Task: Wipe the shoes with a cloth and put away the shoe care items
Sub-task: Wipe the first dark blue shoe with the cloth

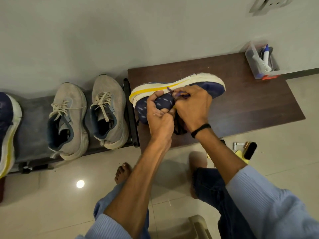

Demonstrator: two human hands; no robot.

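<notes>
A navy running shoe (212, 87) with a white and yellow sole lies on its side on the dark wooden stool (250, 100). My left hand (159, 116) grips the shoe's heel and collar. My right hand (191, 107) pinches the purple lace near the eyelets. Its mate (6, 131) stands at the far left of the low shoe rack (34, 118). A yellow cloth (240, 155) and a black shoe brush (250, 150) lie on the floor to the right of my right forearm.
Two grey sneakers (69, 121) (108, 111) stand on the rack beside the stool. A clear plastic box (262, 62) with bottles and pens sits at the stool's back right corner. Tiled floor, my bare feet and knees are below.
</notes>
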